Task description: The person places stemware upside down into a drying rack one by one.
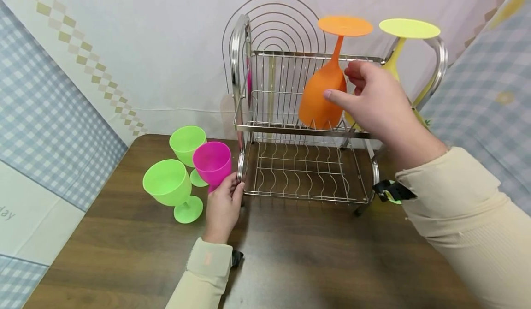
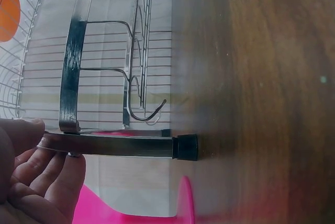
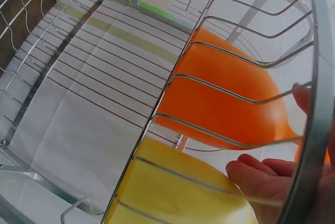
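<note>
An orange plastic goblet (image 1: 323, 94) stands upside down on the upper tier of a metal dish rack (image 1: 303, 131). My right hand (image 1: 373, 92) is at its bowl, with the thumb near the front and the other fingers spread apart behind. In the right wrist view those fingertips (image 3: 243, 169) lie between the orange bowl and a yellow goblet (image 3: 178, 187), which is also inverted, on the right. Low on the rack's left side, my left hand (image 1: 224, 205) grips the metal leg (image 2: 115, 144) between thumb and fingers.
Left of the rack, a magenta goblet (image 1: 211, 161) and two green goblets (image 1: 166, 182), (image 1: 187, 143) stand upright on the wooden table (image 1: 290, 253). The rack's lower tier (image 1: 298, 170) has wavy wires. Patterned cloth (image 1: 174, 46) hangs behind.
</note>
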{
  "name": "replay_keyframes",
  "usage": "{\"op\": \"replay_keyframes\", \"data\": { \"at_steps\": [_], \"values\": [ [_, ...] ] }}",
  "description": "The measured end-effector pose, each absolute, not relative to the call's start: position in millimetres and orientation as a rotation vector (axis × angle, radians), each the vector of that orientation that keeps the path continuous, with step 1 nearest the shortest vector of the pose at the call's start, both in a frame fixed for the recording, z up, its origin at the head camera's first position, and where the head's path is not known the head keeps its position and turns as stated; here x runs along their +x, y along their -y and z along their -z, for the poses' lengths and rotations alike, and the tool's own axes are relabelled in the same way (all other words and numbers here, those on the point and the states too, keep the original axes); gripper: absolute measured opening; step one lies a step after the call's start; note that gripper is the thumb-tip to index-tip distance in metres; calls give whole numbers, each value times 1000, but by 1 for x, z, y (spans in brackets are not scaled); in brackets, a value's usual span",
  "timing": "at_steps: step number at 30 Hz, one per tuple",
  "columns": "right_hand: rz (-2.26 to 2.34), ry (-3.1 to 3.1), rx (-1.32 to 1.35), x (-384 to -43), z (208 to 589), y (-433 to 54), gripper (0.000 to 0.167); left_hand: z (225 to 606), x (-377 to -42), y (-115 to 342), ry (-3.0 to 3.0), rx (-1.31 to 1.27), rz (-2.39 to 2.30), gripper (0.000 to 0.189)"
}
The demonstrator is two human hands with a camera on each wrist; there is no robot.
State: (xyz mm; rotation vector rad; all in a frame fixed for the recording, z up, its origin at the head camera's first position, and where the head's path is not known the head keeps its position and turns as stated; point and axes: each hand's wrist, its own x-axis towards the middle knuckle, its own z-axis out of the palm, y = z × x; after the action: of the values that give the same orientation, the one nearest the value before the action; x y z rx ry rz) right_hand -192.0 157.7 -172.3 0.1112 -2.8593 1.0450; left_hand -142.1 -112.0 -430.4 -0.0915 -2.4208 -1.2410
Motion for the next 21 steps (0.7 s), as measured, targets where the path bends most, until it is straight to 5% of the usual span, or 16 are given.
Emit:
{"op": "replay_keyframes", "data": {
  "at_steps": [21],
  "values": [
    [-1369,2282,164,-138,195,-187,46,432,-143,113,2412,-85,1230,27]
  ]
}}
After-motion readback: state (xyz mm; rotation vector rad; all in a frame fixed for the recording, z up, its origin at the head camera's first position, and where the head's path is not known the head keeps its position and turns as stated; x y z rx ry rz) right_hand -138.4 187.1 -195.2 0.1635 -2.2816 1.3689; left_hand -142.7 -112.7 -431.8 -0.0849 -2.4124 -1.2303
